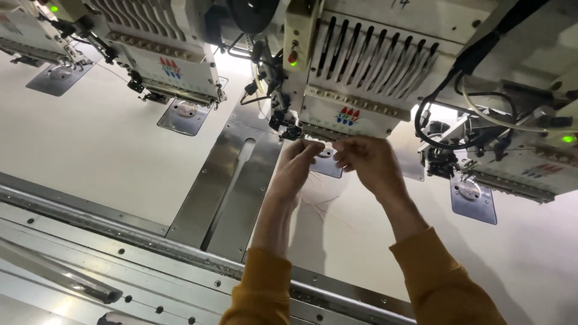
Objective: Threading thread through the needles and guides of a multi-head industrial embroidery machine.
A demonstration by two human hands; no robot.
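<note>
We record both hands raised to the underside of the middle embroidery head point(355, 90), sleeves in mustard yellow. The left hand point(295, 165) has its fingertips drawn together just below the needle row point(313, 133), and the right hand point(367, 159) meets it from the other side, its fingertips likewise closed and almost touching the left's. Between and below the fingers we note fine reddish thread point(322, 195) trailing loose over the white fabric point(120, 138); the fingers appear to pinch a strand of it, though the strand at the tips is too thin for us to confirm. Directly behind the fingertips sits the steel needle plate point(328, 165), partly covered by them. We judge the step in hand to be threading or re-threading a needle on this head. The next move, in our judgement, calls for a steady pinch, a taut thread end and exact aim at the needle eye just above the fingertips, clear of the neighbouring needles. The heads to either side point(171, 66) stand untouched, well apart from the fingers.
</note>
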